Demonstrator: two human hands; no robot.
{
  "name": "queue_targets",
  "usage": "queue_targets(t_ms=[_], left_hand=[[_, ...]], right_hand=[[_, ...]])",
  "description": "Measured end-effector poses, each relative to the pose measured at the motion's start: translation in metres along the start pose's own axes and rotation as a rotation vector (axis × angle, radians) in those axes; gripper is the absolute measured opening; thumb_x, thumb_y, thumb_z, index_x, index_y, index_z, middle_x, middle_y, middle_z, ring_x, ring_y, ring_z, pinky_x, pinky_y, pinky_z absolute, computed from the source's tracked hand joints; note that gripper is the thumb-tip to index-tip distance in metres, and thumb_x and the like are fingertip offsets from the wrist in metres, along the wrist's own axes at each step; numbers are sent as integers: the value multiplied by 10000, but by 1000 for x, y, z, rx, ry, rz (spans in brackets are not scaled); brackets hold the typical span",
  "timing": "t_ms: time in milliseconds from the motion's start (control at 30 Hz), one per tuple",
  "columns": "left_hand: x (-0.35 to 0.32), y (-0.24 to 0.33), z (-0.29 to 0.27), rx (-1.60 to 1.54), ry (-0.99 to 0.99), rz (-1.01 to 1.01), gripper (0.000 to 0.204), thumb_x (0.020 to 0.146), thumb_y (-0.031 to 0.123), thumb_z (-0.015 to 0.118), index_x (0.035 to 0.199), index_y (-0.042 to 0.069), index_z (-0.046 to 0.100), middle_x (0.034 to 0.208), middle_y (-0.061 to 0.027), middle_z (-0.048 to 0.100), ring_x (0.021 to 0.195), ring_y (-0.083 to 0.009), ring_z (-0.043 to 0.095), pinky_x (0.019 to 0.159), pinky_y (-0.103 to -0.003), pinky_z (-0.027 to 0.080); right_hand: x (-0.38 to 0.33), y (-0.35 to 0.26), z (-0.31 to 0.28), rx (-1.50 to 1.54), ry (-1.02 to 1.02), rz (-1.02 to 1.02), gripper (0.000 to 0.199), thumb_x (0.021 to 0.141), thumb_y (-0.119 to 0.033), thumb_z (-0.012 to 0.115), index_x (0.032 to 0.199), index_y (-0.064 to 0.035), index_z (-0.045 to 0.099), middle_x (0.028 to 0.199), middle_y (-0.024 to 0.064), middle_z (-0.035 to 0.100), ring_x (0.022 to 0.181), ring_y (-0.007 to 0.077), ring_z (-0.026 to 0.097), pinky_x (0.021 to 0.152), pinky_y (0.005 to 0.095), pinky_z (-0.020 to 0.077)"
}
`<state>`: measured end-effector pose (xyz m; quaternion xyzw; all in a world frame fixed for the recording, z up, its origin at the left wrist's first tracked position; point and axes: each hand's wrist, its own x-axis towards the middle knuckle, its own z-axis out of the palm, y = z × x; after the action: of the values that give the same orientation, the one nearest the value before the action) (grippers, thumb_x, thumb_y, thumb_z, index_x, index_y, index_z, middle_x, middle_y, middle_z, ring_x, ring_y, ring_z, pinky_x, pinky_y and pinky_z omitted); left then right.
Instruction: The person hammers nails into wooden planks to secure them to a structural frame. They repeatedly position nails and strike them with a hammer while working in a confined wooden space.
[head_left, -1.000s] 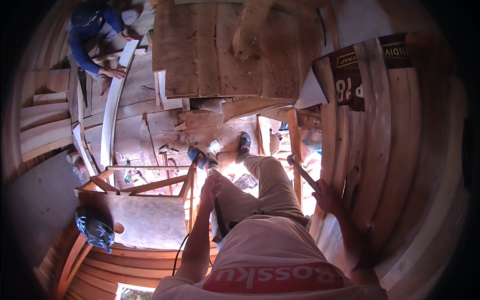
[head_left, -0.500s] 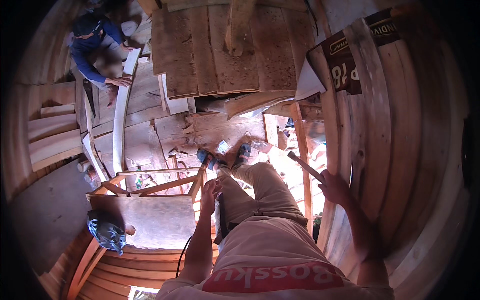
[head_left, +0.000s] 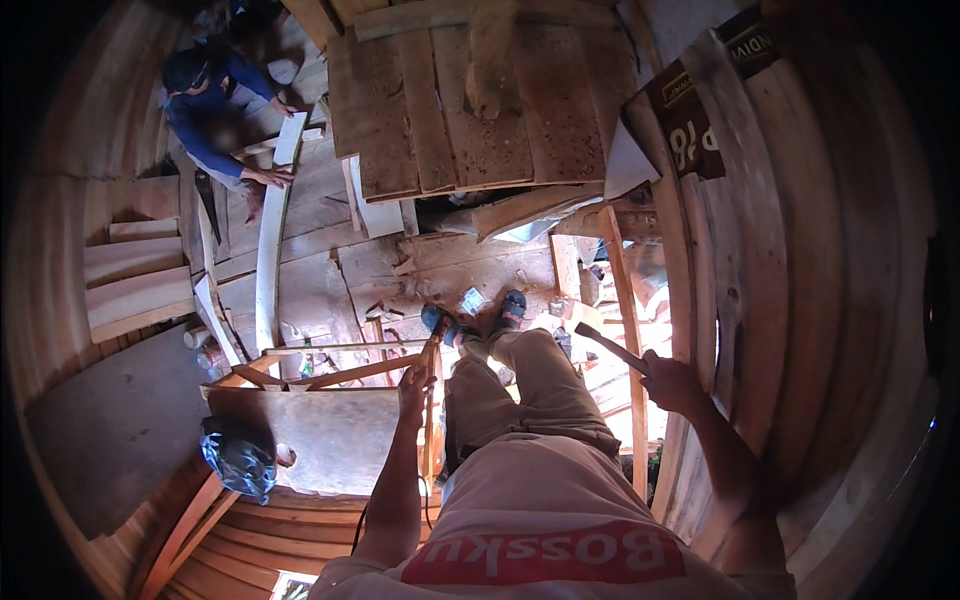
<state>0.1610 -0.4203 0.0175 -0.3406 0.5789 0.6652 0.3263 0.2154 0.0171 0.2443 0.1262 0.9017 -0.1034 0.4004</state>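
My right hand (head_left: 670,383) is closed round the handle of a hammer (head_left: 615,350). The tool slants up and to the left, its dark end away from me, beside the plank wall. My left hand (head_left: 414,388) is raised in front of my left hip with its fingers curled in; whatever may be in them is too small to make out. Just beyond it, in line with the fingers, stands a wooden frame (head_left: 335,378), and I cannot tell whether they touch.
A table-like board (head_left: 330,435) with a dark plastic bag (head_left: 238,458) stands at my left. Plank walls (head_left: 800,250) rise on the right. A wooden platform (head_left: 450,110) juts in ahead. At the far left a co-worker (head_left: 215,110) handles a long pale board (head_left: 268,250). Scraps litter the floor.
The view has shifted, so the surroundings sit further right. My left hand has come nearer the frame's post. The hammer stays in my right hand, tilted slightly lower.
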Motion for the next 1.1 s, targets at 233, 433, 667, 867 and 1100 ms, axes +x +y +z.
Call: queue_targets(t_ms=[233, 433, 667, 867, 1100], left_hand=[[4, -27, -23, 243, 46, -51, 344, 908, 327, 511, 1143, 75, 514, 977, -34, 593, 778, -132, 579, 629, -272, 458], [-16, -9, -20, 360, 80, -65, 386, 895, 370, 521, 1140, 73, 526, 1005, -46, 597, 736, -129, 569, 660, -299, 450], [-18, 39, 16, 541, 57, 79, 326, 912, 311, 504, 1087, 40, 553, 943, -61, 611, 735, -156, 597, 642, -290, 475], [7, 66, 37, 621, -33, 217, 322, 921, 269, 499, 1079, -10, 531, 924, -92, 609, 803, -172, 615, 665, -310, 504], [31, 109, 55, 675, -59, 44, 309, 902, 307, 516, 1077, 54, 550, 904, -36, 604, 773, -153, 614, 585, -271, 459]], right_hand=[[18, 11, 94, 185, -30, 97, 316, 805, -237, 608, 984, -49, 429, 840, 214, 613, 834, 412, 602, 709, 518, 457], [21, 41, 138, 392, -187, 249, 325, 736, -177, 558, 989, 13, 483, 930, 233, 604, 919, 386, 592, 763, 482, 460], [42, 65, 226, 723, -188, 457, 380, 708, -71, 541, 1058, 75, 527, 1042, 262, 590, 1006, 377, 580, 831, 429, 486], [26, 64, 215, 805, -316, 504, 383, 765, -207, 649, 982, 91, 546, 869, 235, 631, 700, 284, 660, 571, 391, 544], [28, 43, 223, 864, -277, 593, 321, 803, -226, 643, 864, 87, 611, 675, 159, 640, 581, 225, 643, 492, 360, 497]])
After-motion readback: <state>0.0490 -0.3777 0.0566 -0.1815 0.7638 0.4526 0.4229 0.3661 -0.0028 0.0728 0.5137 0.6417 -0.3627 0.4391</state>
